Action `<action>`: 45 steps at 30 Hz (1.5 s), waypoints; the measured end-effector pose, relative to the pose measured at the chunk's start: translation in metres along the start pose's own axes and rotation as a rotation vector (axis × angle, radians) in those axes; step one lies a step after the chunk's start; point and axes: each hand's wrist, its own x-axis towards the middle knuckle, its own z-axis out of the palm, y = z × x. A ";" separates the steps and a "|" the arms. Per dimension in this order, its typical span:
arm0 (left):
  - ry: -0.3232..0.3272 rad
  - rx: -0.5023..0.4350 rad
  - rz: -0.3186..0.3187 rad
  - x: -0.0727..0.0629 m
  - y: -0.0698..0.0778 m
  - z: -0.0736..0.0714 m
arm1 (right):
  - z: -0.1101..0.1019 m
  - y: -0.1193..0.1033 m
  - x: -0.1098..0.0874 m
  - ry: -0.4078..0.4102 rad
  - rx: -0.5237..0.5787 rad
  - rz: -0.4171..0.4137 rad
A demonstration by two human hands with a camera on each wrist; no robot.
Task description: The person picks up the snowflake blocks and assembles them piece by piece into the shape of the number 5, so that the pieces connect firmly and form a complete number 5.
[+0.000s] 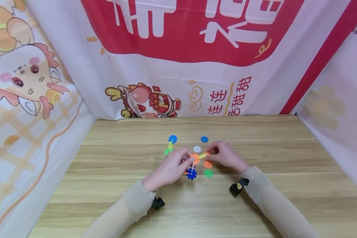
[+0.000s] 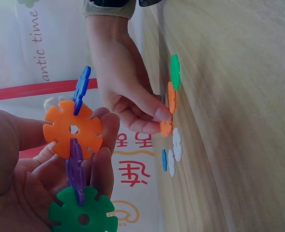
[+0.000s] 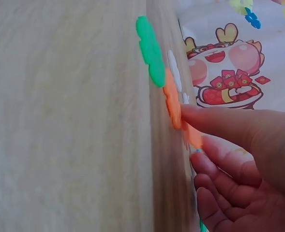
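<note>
My left hand (image 1: 171, 167) holds a chain of interlocked, notched plastic building discs. In the left wrist view the chain shows an orange disc (image 2: 60, 126), a purple disc (image 2: 76, 171), a green disc (image 2: 67, 208) and a blue disc (image 2: 82, 87); fingers of the left hand (image 2: 31, 179) lie behind them. My right hand (image 1: 226, 156) pinches a loose orange disc (image 3: 194, 136) between thumb and fingers, just above the table. Beside that hand lie another orange disc (image 1: 208, 165) and a green disc (image 1: 208, 173).
A white disc (image 1: 197, 149) and a blue disc (image 1: 204, 139) lie beyond the hands on the wood-grain table (image 1: 122, 191). Printed cloth (image 1: 160, 72) hangs behind the table's back edge and along both sides. A black wrist camera (image 1: 236, 189) sits under the right sleeve.
</note>
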 end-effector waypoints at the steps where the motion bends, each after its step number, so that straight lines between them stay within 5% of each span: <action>1: 0.000 0.001 0.000 0.000 0.000 0.000 | 0.000 0.000 0.000 0.001 0.006 0.005; 20: 0.016 0.018 -0.010 0.000 -0.006 -0.001 | -0.016 -0.014 -0.026 0.079 0.387 -0.045; 45: -0.006 0.011 0.007 -0.003 -0.005 -0.001 | -0.027 -0.031 -0.043 0.093 0.463 -0.072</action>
